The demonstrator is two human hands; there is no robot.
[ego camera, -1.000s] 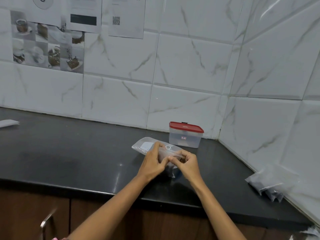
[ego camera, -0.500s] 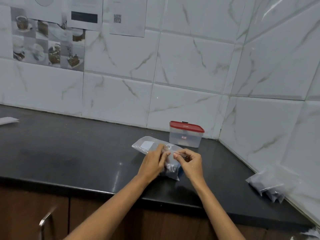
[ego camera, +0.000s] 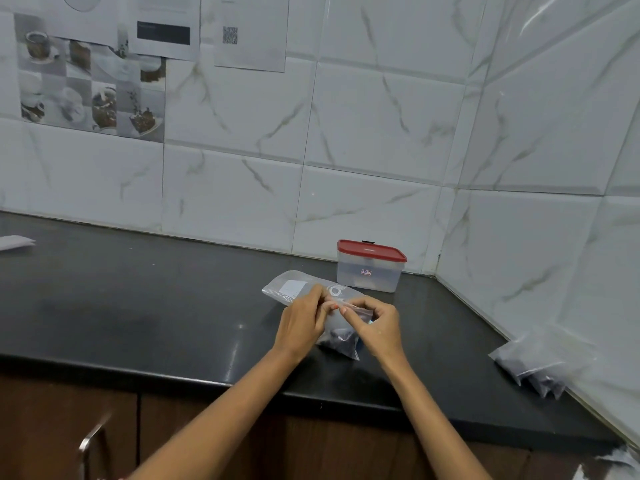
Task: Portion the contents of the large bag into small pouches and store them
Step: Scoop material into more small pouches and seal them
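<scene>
A small clear pouch (ego camera: pixel 341 339) with dark contents at its bottom stands on the black counter (ego camera: pixel 138 306). My left hand (ego camera: pixel 300 323) and my right hand (ego camera: pixel 379 325) both pinch its top edge, fingertips almost touching. Just behind them lies a clear plastic bag (ego camera: pixel 291 288) with a white label, flat on the counter. A clear container with a red lid (ego camera: pixel 370 265) stands shut at the back near the wall corner. Several filled pouches (ego camera: pixel 535 367) lie against the right wall.
White marble-look tiles form the back and right walls, meeting in a corner behind the container. A white flat item (ego camera: pixel 15 242) lies at the far left of the counter. Brown cabinet doors with a metal handle (ego camera: pixel 90 441) sit below the counter edge.
Both hands have stayed on the pouch's top edge, the fingers shifting slightly along it. The view has drifted a little; nothing else has moved.
</scene>
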